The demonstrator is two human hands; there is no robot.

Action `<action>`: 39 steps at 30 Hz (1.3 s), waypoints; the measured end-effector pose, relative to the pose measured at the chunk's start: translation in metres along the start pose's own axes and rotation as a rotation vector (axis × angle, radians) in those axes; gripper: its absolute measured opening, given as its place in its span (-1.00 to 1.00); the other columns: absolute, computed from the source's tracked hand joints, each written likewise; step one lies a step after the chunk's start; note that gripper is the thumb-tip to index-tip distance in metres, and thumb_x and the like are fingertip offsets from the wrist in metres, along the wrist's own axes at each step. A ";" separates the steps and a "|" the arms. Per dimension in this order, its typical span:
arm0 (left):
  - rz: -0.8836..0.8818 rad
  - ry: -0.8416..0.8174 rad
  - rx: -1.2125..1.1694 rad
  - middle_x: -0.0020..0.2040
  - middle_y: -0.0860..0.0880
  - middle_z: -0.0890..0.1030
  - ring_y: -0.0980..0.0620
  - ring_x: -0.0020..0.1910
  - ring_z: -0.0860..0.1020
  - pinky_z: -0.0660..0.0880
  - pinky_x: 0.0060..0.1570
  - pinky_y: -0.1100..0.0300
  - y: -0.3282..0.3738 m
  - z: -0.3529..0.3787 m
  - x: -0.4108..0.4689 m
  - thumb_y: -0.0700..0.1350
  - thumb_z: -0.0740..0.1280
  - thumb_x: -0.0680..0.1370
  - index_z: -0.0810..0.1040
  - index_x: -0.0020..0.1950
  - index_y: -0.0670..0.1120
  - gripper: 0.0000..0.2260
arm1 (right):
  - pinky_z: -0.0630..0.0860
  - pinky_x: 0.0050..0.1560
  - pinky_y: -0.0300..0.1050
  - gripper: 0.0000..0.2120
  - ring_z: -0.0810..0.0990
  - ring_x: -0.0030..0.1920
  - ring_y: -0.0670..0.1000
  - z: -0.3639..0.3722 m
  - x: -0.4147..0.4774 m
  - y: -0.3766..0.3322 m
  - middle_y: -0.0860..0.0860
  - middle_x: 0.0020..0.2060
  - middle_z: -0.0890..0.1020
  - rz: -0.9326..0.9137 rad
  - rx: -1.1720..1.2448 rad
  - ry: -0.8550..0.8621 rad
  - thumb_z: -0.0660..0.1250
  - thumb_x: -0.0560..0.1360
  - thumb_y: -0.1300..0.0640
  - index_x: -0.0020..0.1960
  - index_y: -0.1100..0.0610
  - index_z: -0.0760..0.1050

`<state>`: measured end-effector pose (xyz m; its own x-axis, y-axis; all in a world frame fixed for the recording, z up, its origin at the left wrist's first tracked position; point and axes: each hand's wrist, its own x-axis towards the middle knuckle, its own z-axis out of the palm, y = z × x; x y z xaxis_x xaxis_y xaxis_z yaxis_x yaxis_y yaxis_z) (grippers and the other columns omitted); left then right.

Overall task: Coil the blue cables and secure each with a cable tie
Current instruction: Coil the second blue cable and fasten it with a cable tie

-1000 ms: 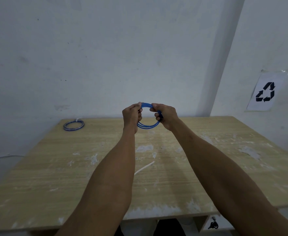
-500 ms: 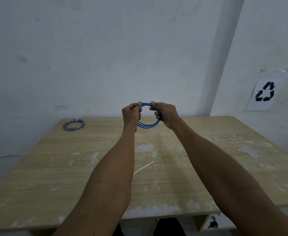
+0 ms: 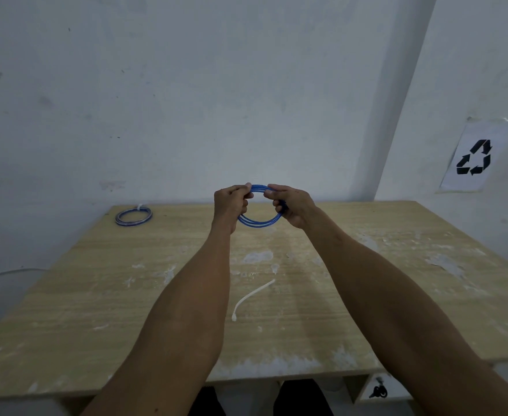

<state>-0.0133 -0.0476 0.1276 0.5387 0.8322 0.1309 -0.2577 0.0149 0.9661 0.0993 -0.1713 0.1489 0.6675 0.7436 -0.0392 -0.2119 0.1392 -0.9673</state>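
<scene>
Left hand point(image 3: 229, 202): gripping the round blue cable coil point(image 3: 258, 222) at its left side.
Right hand point(image 3: 293, 205): gripping its right side.
Coil: hanging above the wooden desk point(image 3: 96, 295).
White plastic cable tie point(image 3: 251, 298): lying loose on the desk.
Second tied blue coil point(image 3: 133, 216): lying at the far-left corner.

Dim, flat, bluish light fills the room, brightest on the far wall point(image 3: 186, 100), with no glare. A broad soft shadow band runs down the wall at the right corner; fainter shadows lie on the table point(image 3: 96, 295) under the arms. Wide-angle distortion bows the table edges. Detail is soft, perhaps from slight blur.
</scene>
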 end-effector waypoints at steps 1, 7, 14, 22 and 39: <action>-0.003 -0.014 0.002 -0.22 -0.11 0.68 0.11 -0.49 0.38 0.33 -0.46 0.27 -0.001 -0.003 0.000 -0.13 0.44 0.57 0.70 0.00 -0.21 -0.85 | 0.50 -0.32 -0.23 -0.79 0.51 -0.34 -0.05 0.001 0.001 0.002 0.16 -0.09 0.68 0.020 0.000 -0.004 0.49 0.45 0.38 0.07 0.23 0.66; 0.019 0.025 0.002 -0.21 -0.11 0.69 0.11 -0.44 0.40 0.38 -0.41 0.27 -0.009 -0.017 -0.003 -0.11 0.44 0.58 0.70 0.05 -0.23 -0.81 | 0.51 -0.32 -0.24 -0.79 0.50 -0.34 -0.05 0.012 0.003 0.013 0.19 -0.07 0.68 0.014 0.014 -0.003 0.51 0.43 0.37 0.05 0.24 0.67; 0.042 0.156 -0.097 -0.33 -0.10 0.52 0.06 -0.52 0.27 0.22 -0.48 0.22 -0.010 -0.010 -0.011 -0.15 0.40 0.59 0.66 -0.24 -0.14 -0.79 | 0.44 -0.35 -0.24 -0.79 0.46 -0.39 -0.05 0.024 0.002 0.025 0.17 -0.09 0.71 -0.080 0.015 -0.002 0.48 0.49 0.31 0.12 0.26 0.67; 0.046 0.124 -0.049 -0.31 -0.06 0.59 0.10 -0.53 0.33 0.30 -0.50 0.25 -0.008 -0.014 -0.014 -0.15 0.40 0.59 0.68 -0.15 -0.14 -0.84 | 0.47 -0.31 -0.20 -0.75 0.47 -0.40 -0.03 0.018 -0.005 0.019 0.14 -0.26 0.66 -0.092 -0.049 -0.024 0.55 0.42 0.33 0.09 0.28 0.68; 0.050 0.099 -0.086 -0.22 -0.15 0.72 0.13 -0.50 0.34 0.33 -0.45 0.29 -0.015 -0.016 -0.014 -0.14 0.49 0.53 0.71 0.09 -0.23 -0.79 | 0.48 -0.31 -0.22 -0.78 0.47 -0.39 -0.04 0.012 0.001 0.024 0.24 -0.11 0.64 -0.094 -0.065 -0.021 0.52 0.43 0.37 0.06 0.27 0.68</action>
<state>-0.0298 -0.0501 0.1074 0.4431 0.8835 0.1520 -0.3523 0.0157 0.9357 0.0867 -0.1598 0.1290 0.6673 0.7426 0.0568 -0.1021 0.1667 -0.9807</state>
